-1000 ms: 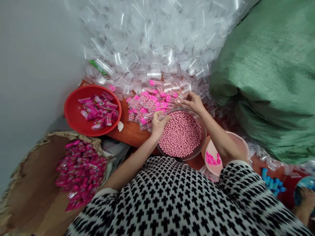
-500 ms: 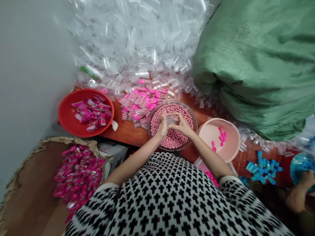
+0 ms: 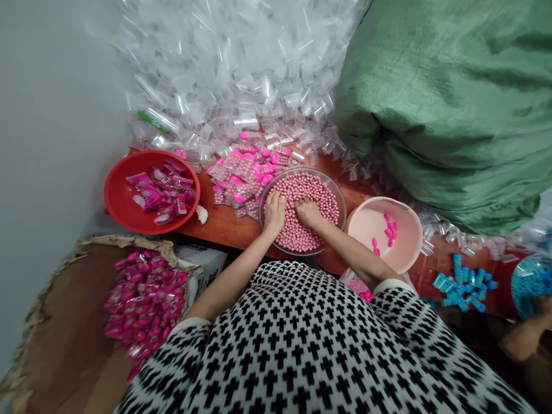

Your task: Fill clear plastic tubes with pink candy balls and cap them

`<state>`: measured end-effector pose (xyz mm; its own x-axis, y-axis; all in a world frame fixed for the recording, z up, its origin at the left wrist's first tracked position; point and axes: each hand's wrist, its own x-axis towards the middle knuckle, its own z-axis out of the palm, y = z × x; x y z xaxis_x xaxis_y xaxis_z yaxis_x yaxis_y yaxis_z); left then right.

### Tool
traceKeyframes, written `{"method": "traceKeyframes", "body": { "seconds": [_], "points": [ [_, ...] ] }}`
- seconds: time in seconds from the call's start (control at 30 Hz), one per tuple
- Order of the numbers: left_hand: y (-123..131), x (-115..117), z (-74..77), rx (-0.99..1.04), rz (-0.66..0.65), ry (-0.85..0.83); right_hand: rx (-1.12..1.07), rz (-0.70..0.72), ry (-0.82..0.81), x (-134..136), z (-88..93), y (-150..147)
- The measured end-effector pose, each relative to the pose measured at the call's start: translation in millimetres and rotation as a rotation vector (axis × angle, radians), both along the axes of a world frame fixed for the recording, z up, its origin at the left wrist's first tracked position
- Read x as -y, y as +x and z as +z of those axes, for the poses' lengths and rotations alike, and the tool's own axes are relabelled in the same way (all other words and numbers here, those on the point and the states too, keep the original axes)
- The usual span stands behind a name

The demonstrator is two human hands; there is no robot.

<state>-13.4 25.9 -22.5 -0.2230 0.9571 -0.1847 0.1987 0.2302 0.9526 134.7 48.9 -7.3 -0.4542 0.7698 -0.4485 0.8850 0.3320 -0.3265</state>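
Observation:
A clear round bowl (image 3: pixel 342 214) full of small pink beads (image 3: pixel 302 236) stands before me on the orange-brown surface. My left hand (image 3: pixel 275 214) is on the left part of the beads, fingers curled down into them. Near the bowl's middle, my right hand (image 3: pixel 308 213) is closed, its knuckles up and its fingertips sunk among the beads. What either hand grips is hidden. Behind the bowl to the left lies a heap of clear bead-filled packs with bright pink caps (image 3: pixel 248 172). To the right, a pale pink basin (image 3: pixel 360 227) holds several bright pink caps (image 3: pixel 390 229).
A red basin (image 3: pixel 112 201) holds pink wrapped packets. More packets (image 3: pixel 146 305) fill an open carton at lower left. Clear plastic containers (image 3: pixel 241 63) pile up behind, beside a large green sack (image 3: pixel 448 109). Blue pieces (image 3: pixel 466 284) and another person's arm (image 3: pixel 524 339) are at right.
Both hands have come down and apart into the beads. The clear plastic pieces held between them above the bowl no longer show.

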Motion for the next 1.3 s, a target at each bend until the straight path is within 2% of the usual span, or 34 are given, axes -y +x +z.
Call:
{"method": "traceKeyframes", "body": {
  "seconds": [0.1, 0.23, 0.27, 0.33, 0.43, 0.57, 0.73, 0.83, 0.93, 1.07, 1.13, 1.2, 1.3],
  "points": [
    [-5, 4, 7.2, -0.048, -0.044, 0.033, -0.138, -0.1, -0.045, 3, -15.2, 3],
    [-11, 14, 20.9, -0.131, -0.154, 0.134, -0.686, -0.502, -0.154, 12, -23.6, 20],
    [-11, 16, 23.2, -0.147, -0.189, 0.138, -0.794, -0.567, -0.184, 14, -23.9, 23],
    [-9, 19, 25.9, -0.146, -0.248, 0.117, -0.94, -0.636, -0.256, 18, -23.4, 26],
    [-2, 19, 26.1, -0.072, -0.296, 0.084, -1.02, -0.687, -0.3, 20, -22.3, 26],
    [10, 13, 21.4, -0.015, -0.297, 0.074, -0.958, -0.691, -0.181, 19, -23.8, 26],
    [15, 3, 14.2, 0.095, -0.231, -0.018, -0.742, -0.547, -0.044, 17, -18.8, 33],
    [10, 2, 15.8, 0.273, -0.204, -0.098, -0.621, -0.476, 0.066, 20, -7.9, 44],
    [6, 6, 22.1, 0.495, -0.218, -0.215, -0.567, -0.47, 0.11, 35, 5.5, 58],
    [12, 16, 31.6, 0.576, -0.219, -0.147, -0.604, -0.466, 0.083, 78, 20.6, 74],
    [18, 22, 35.8, 0.557, -0.258, -0.133, -0.636, -0.53, 0.117, 101, 26.3, 89],
    [24, 29, 39.4, 0.515, -0.338, -0.153, -0.569, -0.708, 0.176, 120, 31.3, 116],
    [35, 38, 43.5, 0.479, -0.404, -0.163, -0.165, -1.005, 0.169, 137, 36.0, 177]
  ]
}}
